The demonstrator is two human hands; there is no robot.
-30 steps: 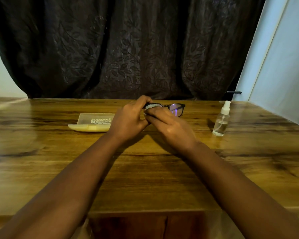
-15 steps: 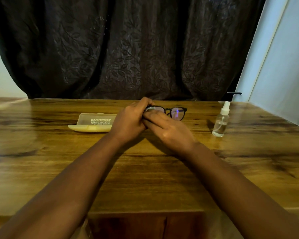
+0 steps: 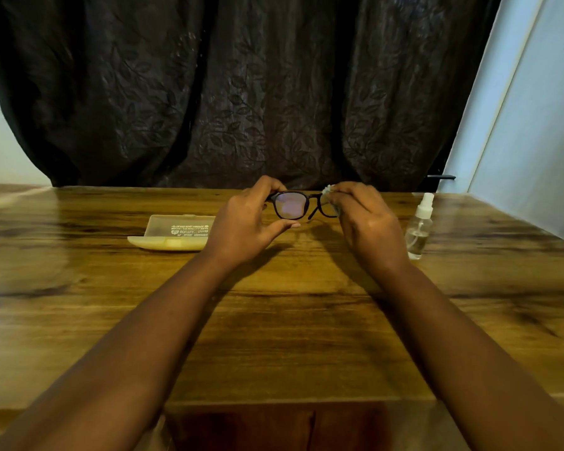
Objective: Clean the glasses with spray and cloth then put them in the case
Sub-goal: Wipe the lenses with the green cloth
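Observation:
Black-framed glasses (image 3: 292, 206) are held up above the far middle of the wooden table (image 3: 274, 336). My left hand (image 3: 246, 222) grips their left end, and the left lens shows clear between my hands. My right hand (image 3: 363, 219) pinches a small pale cloth (image 3: 327, 190) over the right lens, which is mostly hidden. An open translucent yellowish glasses case (image 3: 173, 232) lies on the table left of my left hand. To the right of my right hand a small clear spray bottle (image 3: 419, 227) with a white nozzle stands upright.
A dark leaf-patterned curtain (image 3: 241, 92) hangs behind the table's far edge. A pale wall (image 3: 534, 125) runs along the right side. The table's near edge shows a dark gap below it.
My right hand has moved the cloth from the left lens across to the right lens, and my hands have drawn apart. The glasses have risen slightly, with the left lens now uncovered.

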